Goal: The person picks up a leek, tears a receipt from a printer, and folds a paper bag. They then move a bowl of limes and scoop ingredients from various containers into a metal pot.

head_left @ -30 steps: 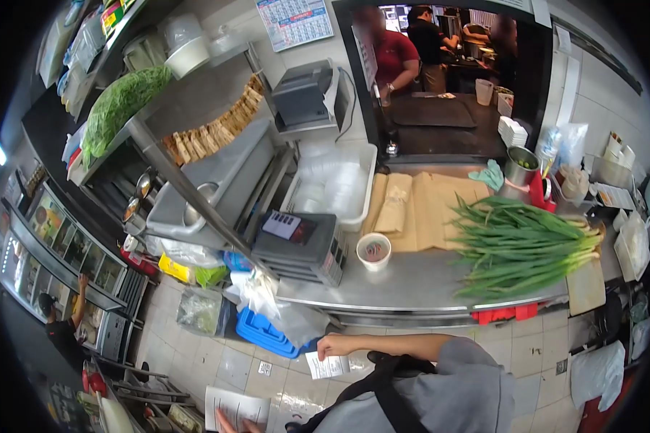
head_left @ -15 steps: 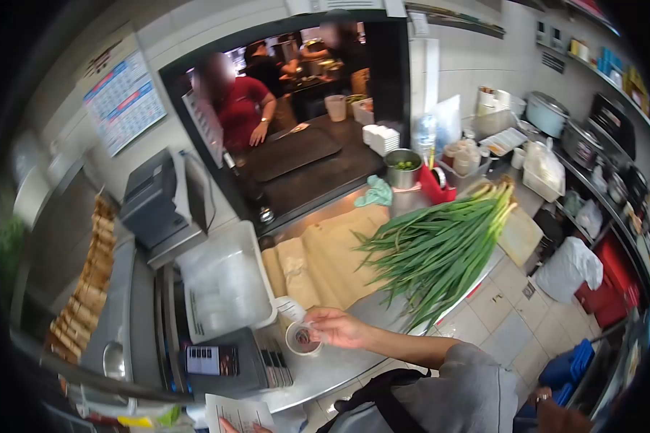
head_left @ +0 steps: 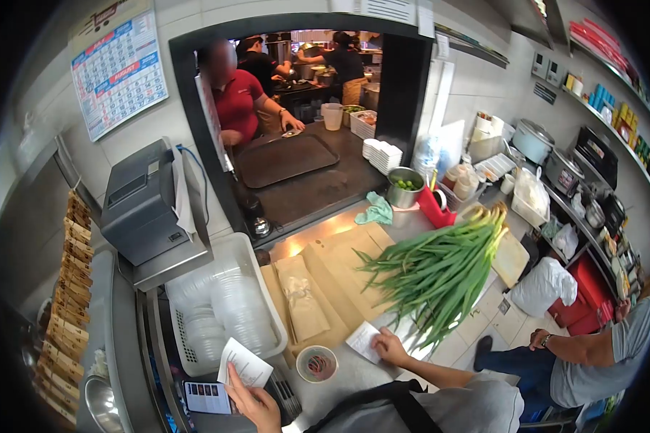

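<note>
My left hand [head_left: 251,401] grips a printed paper slip [head_left: 244,366] above a phone [head_left: 208,397] with a lit screen. A second paper slip [head_left: 363,341] is pinched in my right hand [head_left: 391,348], over the metal counter. Between the two hands stands a small cup [head_left: 316,364] with thin reddish things inside, too small to name. Beyond it, flat brown paper bags [head_left: 350,252] lie with a folded wrapped packet [head_left: 300,296] on top. A large bunch of green onions [head_left: 433,278] rests to the right of the bags.
A white basket [head_left: 282,333] of clear plastic containers stands at left, below a grey receipt printer [head_left: 141,202]. A dark tray [head_left: 289,160] lies in the pass-through window, with a person in red behind it. Another person in grey [head_left: 599,353] stands at right, near my right elbow.
My right hand has moved from over the cup to its right, still holding a slip. My left hand has risen further into view with its slip. The person in grey shows more fully.
</note>
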